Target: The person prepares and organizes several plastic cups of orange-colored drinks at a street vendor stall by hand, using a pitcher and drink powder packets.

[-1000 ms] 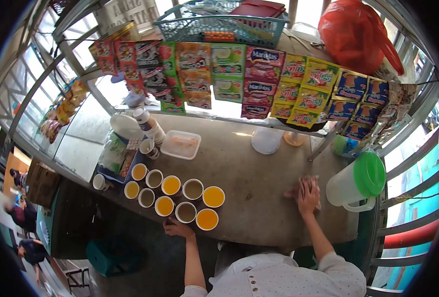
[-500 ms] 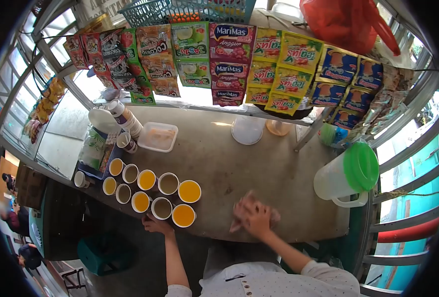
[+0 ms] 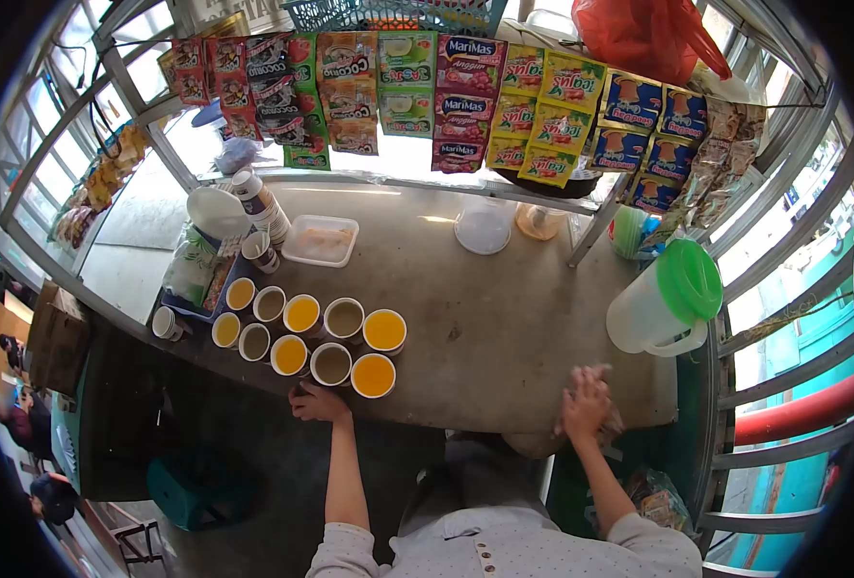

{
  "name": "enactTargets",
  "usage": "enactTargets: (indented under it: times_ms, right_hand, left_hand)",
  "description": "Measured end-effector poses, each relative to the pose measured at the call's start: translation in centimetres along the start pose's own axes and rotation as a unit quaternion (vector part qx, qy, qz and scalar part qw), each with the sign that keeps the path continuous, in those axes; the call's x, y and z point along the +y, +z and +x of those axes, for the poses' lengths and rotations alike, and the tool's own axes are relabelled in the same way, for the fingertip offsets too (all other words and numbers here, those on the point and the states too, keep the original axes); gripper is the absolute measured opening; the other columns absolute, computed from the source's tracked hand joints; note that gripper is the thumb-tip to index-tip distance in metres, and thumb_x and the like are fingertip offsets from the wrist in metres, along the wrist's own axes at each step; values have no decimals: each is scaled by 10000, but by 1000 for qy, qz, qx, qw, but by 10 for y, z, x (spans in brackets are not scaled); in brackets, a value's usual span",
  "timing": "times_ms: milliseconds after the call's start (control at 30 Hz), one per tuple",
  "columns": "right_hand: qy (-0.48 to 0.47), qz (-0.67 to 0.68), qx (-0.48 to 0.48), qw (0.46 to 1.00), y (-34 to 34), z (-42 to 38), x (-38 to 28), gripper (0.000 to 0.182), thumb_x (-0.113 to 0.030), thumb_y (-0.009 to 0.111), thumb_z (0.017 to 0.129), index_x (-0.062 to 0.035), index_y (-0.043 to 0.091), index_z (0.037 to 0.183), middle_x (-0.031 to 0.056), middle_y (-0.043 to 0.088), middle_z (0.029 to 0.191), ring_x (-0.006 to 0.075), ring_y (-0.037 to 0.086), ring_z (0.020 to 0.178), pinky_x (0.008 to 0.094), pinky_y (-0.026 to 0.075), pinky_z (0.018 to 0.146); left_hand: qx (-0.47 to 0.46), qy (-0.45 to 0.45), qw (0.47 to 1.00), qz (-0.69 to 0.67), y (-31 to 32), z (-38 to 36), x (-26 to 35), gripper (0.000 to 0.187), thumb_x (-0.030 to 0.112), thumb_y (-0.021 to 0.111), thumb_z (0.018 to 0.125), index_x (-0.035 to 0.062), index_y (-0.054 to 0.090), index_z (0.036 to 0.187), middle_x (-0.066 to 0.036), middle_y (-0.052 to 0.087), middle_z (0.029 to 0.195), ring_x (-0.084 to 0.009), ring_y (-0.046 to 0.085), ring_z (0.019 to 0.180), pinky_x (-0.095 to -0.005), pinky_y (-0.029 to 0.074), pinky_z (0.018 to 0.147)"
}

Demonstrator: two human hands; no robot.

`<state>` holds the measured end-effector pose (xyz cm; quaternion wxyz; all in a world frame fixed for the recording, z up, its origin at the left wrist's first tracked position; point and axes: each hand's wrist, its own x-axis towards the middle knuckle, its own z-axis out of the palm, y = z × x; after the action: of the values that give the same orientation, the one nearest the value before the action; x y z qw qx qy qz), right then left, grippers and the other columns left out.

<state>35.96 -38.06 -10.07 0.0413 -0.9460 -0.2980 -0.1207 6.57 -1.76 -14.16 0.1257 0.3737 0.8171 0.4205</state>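
My left hand (image 3: 319,403) is at the front edge of the table (image 3: 504,337), just below the cups, its fingers curled at that edge. My right hand (image 3: 589,405) presses on a crumpled pinkish cloth (image 3: 614,420) near the table's front right edge; the hand covers most of it. Two rows of paper cups stand above my left hand. Some hold an orange drink, like the cup (image 3: 374,376) nearest the front; others hold a brownish drink, like the cup (image 3: 331,364) beside it.
A pitcher (image 3: 639,306) with a green lid stands at the right. Toward the back are a white tray (image 3: 321,241), a stack of paper cups (image 3: 261,207) and a clear round container (image 3: 483,227). Drink sachets (image 3: 465,101) hang across the back. A green stool (image 3: 191,491) is below left.
My right hand has slid the cloth to the right, to the table's front right edge. My left hand stays by the cups at the edge. The camera view has shifted slightly.
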Motion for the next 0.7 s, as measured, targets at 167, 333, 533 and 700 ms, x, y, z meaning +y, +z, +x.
enactTargets:
  times_ms: [167,333,533,700]
  right_hand:
    - [-202,123,15,972,9,8,-152,527,-283,591,789,-184,516,1301,34,469,1358,302,431,1165,464,372,903]
    - [-345,285,-21,894,-16,-70,-220,372,-154,581,745,-136,628,1113,26,562,1237,263,500,1067,385,407,860]
    - [-252,380,81,886,-47,-67,-147,216,-88,579,741,-109,651,944,66,638,1084,282,558,891,396,435,826]
    - [-62,236,142,959,-23,-17,-100,215,-65,520,784,-87,651,953,84,616,1086,321,550,922,427,425,856]
  left_hand:
    - [-10,-22,1000,0,-1,-3,3,416,412,453,938,76,430,1183,-228,398,1145,-403,422,1036,-501,456,782]
    - [-4,-20,1000,-7,1,-2,1,420,427,439,936,87,440,1184,-222,396,1138,-393,419,1051,-500,473,754]
    - [-31,-55,998,-7,-8,-3,10,410,420,430,938,88,441,1179,-216,387,1150,-379,417,1049,-511,471,753]
    - [-15,-43,999,-11,0,-1,2,403,444,433,934,118,443,1170,-209,387,1163,-368,414,1063,-495,469,757]
